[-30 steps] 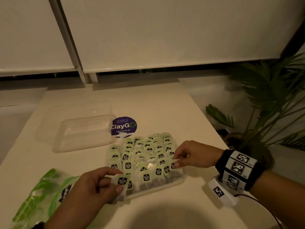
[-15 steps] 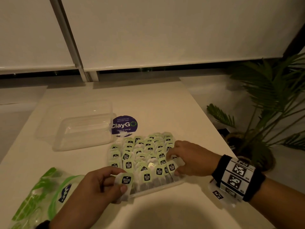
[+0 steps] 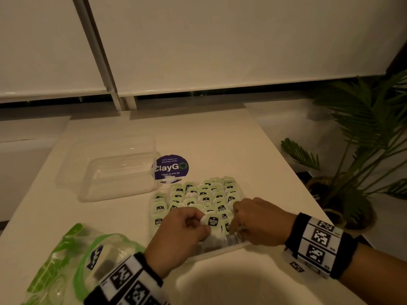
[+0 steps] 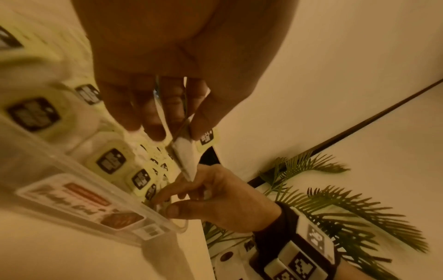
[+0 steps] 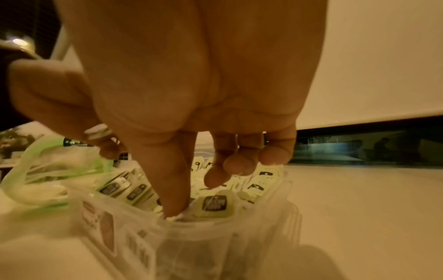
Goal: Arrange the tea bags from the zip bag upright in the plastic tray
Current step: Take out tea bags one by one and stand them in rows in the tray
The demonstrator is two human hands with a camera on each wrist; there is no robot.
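Tea bag (image 3: 212, 224), pinched upright between my left hand's (image 3: 178, 235) thumb and fingers, over the near row of the plastic tray (image 3: 220, 249), which is packed with upright tea bags (image 3: 206, 195). My right hand (image 3: 256, 223), fingers extended downward, presses into the tray's near-right corner, gripping nothing. Zip bag (image 3: 72, 263) lies to the left on the table (image 3: 220, 137).

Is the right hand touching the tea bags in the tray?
Touching. In the right wrist view, the right hand's index fingertip presses down among the tea bags at the plastic tray's near corner.
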